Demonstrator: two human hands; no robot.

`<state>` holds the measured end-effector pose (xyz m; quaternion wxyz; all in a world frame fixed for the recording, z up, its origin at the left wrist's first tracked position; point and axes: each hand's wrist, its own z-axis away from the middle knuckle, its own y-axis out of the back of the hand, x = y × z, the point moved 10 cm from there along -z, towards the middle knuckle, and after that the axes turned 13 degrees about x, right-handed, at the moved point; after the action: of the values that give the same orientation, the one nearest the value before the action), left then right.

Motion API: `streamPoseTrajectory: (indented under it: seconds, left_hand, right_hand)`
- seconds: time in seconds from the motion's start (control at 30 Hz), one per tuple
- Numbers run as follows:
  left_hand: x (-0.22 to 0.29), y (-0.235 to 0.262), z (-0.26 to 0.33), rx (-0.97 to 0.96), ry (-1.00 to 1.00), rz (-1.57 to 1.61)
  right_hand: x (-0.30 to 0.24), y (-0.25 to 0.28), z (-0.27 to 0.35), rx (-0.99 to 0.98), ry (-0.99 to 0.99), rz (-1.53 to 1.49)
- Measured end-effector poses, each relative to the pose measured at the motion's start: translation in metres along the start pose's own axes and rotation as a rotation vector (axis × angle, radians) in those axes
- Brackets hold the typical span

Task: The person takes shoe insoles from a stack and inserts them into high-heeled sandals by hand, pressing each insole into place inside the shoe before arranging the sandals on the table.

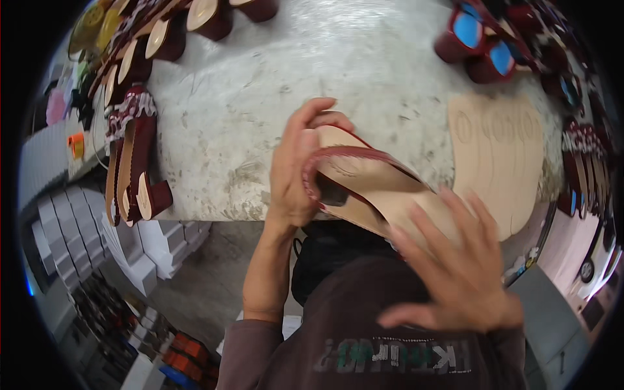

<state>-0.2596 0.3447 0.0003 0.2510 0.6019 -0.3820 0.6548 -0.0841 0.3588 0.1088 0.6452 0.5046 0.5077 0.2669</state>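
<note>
A dark red sandal (361, 156) with a beige insole (409, 198) is tilted in front of me, above the table's near edge. My left hand (296, 166) is closed around its toe end, the fingers curled over the far side. The sandal's braided-looking dark red strap arches over the insole next to that hand's thumb. Over the insole's heel part, my right hand (458, 273) has its fingers stretched and spread, slightly blurred by motion. Its fingertips are at the insole's surface; whether they press on it I cannot tell.
Beige insoles (497, 162) lie overlapped on the worn pale table (221, 130) at right. Dark red heeled shoes (166, 39) line its far left. Ruffled sandals (133, 156) stand at the left edge. Shoes with blue-covered heels (478, 39) crowd the far right. White boxes (71, 221) stand lower left.
</note>
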Motion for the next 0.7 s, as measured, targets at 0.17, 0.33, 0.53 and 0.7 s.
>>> streamPoseTrajectory:
  seconds: [0.17, 0.33, 0.53, 0.7]
  left_hand:
    - [-0.005, -0.016, -0.005, -0.020, 0.120, 0.022]
    - [0.003, -0.006, -0.002, 0.053, 0.094, 0.021]
    - [0.027, 0.068, 0.108, 0.228, 0.443, -0.133]
    - [0.008, -0.051, 0.123, 0.257, 0.364, 0.278]
  right_hand:
    - [0.004, -0.027, -0.020, 0.178, -0.066, 0.036]
    - [0.013, -0.019, 0.007, 0.162, -0.087, 0.097]
    - [0.011, 0.054, 0.103, 0.798, 0.013, -0.233]
    - [-0.020, 0.007, 0.006, 0.444, 0.291, -0.125]
